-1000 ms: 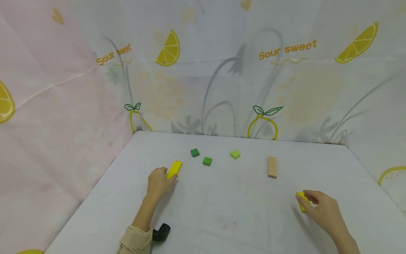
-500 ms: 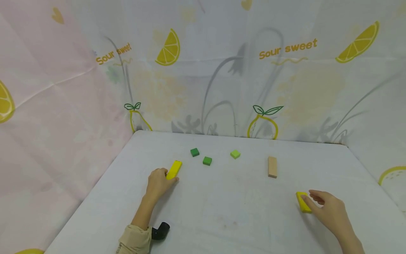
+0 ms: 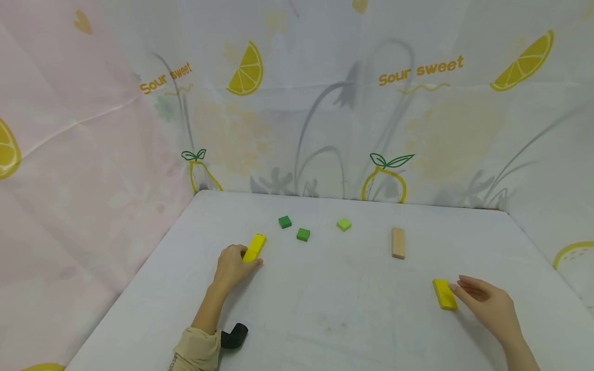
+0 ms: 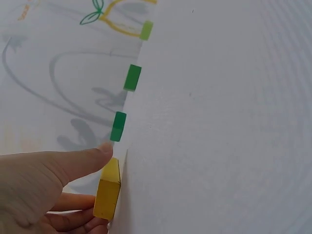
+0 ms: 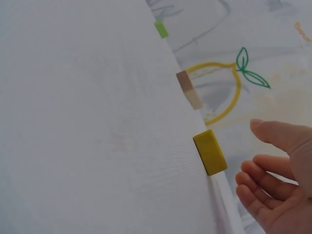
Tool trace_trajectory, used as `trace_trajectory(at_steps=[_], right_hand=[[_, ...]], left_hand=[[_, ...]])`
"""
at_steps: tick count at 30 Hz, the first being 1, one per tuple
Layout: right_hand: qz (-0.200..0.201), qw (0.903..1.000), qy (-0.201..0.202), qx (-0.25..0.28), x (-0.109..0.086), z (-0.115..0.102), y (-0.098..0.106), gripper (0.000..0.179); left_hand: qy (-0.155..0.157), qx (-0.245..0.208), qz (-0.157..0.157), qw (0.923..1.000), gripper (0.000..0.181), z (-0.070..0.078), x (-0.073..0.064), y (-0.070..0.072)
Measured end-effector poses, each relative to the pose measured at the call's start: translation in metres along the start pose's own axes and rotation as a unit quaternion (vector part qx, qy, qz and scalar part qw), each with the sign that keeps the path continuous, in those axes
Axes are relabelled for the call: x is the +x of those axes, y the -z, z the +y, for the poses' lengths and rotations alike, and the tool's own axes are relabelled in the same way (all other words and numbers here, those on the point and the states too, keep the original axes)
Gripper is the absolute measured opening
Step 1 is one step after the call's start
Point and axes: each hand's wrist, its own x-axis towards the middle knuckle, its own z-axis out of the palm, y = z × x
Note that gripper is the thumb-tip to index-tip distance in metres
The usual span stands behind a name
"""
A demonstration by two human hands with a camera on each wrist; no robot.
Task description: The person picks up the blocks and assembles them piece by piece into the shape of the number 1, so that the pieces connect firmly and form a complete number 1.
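On the left of the table in the head view, my left hand (image 3: 233,267) is around the near end of a yellow rectangular block (image 3: 256,247). In the left wrist view its thumb (image 4: 105,150) stands off from that block, while the fingertips are right at its other side. My right hand (image 3: 489,305) is beside a second yellow block (image 3: 444,295), which lies flat on the white table. A gap shows between that block and the loosely bent fingers (image 5: 263,183) in the right wrist view.
Two dark green blocks (image 3: 303,235) and a light green block (image 3: 344,224) lie towards the back of the white table (image 3: 343,288). A plain wooden block (image 3: 398,243) is at the back right. A black bent piece (image 3: 234,336) shows beside the left sleeve (image 3: 198,346).
My right hand has let go of its yellow block and moved off to the right. The left thumb has spread slightly away from the other yellow block, which has stayed put.
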Motion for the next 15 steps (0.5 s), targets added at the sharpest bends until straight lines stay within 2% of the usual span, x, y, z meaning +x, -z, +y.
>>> trace_trajectory(at_steps=[8,15], right_hand=[[-0.006,0.9991,-0.024,0.034,0.001,0.010,-0.001,0.053],[-0.023,0.9979,-0.030,0.053,0.001,0.013,-0.001,0.054]], left_hand=[[-0.003,-0.013,0.009,0.9999,0.050,-0.002,0.001,-0.003],[-0.008,-0.003,0.016,0.9998,0.045,-0.004,0.000,-0.004]])
